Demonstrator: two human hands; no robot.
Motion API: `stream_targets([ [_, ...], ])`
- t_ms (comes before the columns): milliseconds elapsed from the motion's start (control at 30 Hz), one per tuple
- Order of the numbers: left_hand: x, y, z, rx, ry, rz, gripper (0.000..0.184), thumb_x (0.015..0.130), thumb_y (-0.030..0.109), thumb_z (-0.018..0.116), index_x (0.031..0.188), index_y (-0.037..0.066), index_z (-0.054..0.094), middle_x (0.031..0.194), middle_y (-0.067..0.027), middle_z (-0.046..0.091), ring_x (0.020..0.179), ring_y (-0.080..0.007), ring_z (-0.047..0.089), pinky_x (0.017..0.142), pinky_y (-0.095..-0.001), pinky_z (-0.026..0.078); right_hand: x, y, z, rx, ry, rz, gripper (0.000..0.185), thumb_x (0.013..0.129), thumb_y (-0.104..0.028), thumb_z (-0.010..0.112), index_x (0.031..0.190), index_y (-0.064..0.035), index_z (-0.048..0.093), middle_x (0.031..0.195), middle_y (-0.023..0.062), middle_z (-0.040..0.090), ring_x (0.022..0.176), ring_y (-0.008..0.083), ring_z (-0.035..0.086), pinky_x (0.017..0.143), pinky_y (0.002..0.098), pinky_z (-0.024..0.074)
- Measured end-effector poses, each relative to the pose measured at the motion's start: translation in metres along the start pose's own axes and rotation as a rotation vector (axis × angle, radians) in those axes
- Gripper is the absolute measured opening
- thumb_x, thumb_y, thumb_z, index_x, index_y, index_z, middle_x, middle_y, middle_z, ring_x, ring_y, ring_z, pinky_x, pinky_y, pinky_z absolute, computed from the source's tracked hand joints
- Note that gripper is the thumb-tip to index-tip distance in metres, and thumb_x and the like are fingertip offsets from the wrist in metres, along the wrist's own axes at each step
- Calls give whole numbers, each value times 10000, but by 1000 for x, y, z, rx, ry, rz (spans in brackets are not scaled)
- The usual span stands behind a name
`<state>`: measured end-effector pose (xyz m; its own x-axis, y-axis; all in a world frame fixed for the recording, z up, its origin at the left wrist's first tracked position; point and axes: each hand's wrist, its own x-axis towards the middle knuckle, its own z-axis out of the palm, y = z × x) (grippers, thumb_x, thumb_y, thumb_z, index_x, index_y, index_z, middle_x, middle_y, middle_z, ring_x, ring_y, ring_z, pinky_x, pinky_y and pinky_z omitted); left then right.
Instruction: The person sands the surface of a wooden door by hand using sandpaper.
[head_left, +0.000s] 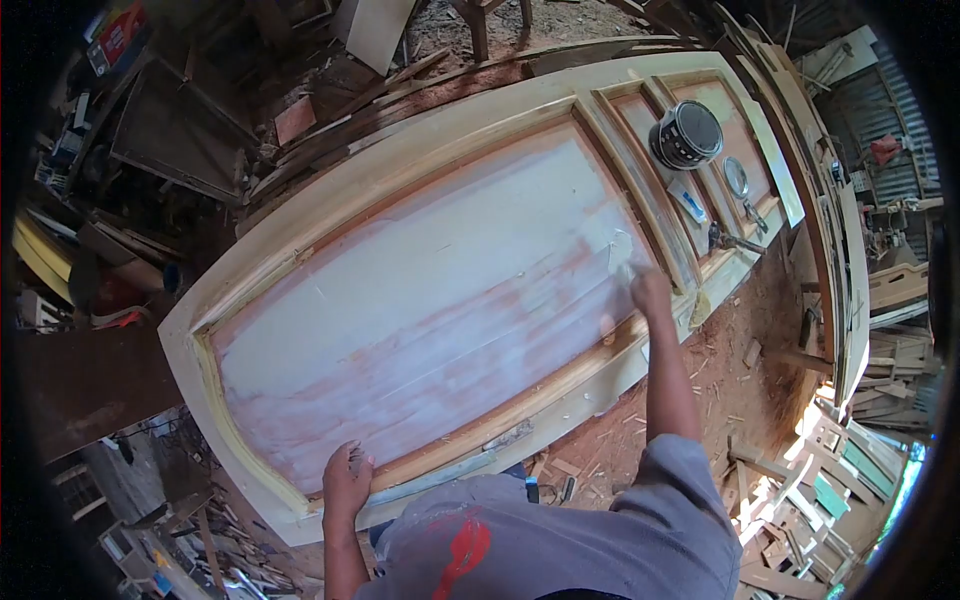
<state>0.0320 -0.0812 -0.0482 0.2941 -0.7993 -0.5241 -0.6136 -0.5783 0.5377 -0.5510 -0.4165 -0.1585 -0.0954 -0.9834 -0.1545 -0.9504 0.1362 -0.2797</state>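
Note:
A large wooden door (400,290) lies flat in front of me, its big recessed panel smeared with whitish filler over reddish patches. My right hand (652,292) is closed at the panel's right end, near the lower moulding. Whatever it grips is blurred; a pale patch (620,248) shows just beyond the fingers. At the door's near left corner, my left hand (348,480) rests on the frame edge with its fingers apart, holding nothing.
On the door's far right section stand a dark tin can (688,135), a round lid (736,177), a blue-and-white tube (687,200) and a hammer-like tool (735,241). Long boards (840,230) line the right side. Scrap wood (830,480) covers the ground.

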Motion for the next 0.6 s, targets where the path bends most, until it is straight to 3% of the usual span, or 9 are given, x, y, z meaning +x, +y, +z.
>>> stream_targets([
  [33,0,0,0,2,5,-18,414,899,208,733,1241,-10,651,1127,-221,708,1056,-364,687,956,-436,531,21,16,0,-1,80,-27,307,922,-199,545,1102,-80,763,983,288,699,968,469,673,874,506,531],
  [100,-2,-2,-3,14,6,-56,411,901,210,732,1241,-6,654,1131,-223,708,1058,-362,690,953,-434,533,50,26,-1,3,129,-22,291,872,-166,545,1033,-45,756,967,294,694,956,473,671,871,511,527],
  [200,-9,-16,-6,41,20,-38,416,921,208,720,1275,7,636,1111,-184,726,1030,-293,705,902,-404,545,68,30,4,-69,69,114,276,848,-185,559,965,-24,749,943,295,692,938,476,671,856,526,523],
  [367,-17,-23,-9,-20,-8,-90,420,906,225,729,1248,-7,653,1163,-225,704,1066,-356,695,949,-427,538,56,33,17,-67,37,76,343,870,-313,581,879,-9,740,901,293,691,901,476,679,829,541,519],
  [533,-12,-38,-9,-20,-50,-17,431,902,236,730,1250,-6,651,1178,-226,701,1096,-368,682,976,-434,525,8,-25,32,-59,-58,41,404,883,-373,588,888,5,730,925,296,692,905,483,678,819,547,532],
  [600,-11,-45,-12,-32,-59,-2,438,900,243,732,1253,-4,651,1184,-226,700,1112,-370,675,989,-437,518,-15,-58,41,-7,-91,17,367,866,-337,602,876,8,726,903,280,696,894,478,678,816,547,537],
])
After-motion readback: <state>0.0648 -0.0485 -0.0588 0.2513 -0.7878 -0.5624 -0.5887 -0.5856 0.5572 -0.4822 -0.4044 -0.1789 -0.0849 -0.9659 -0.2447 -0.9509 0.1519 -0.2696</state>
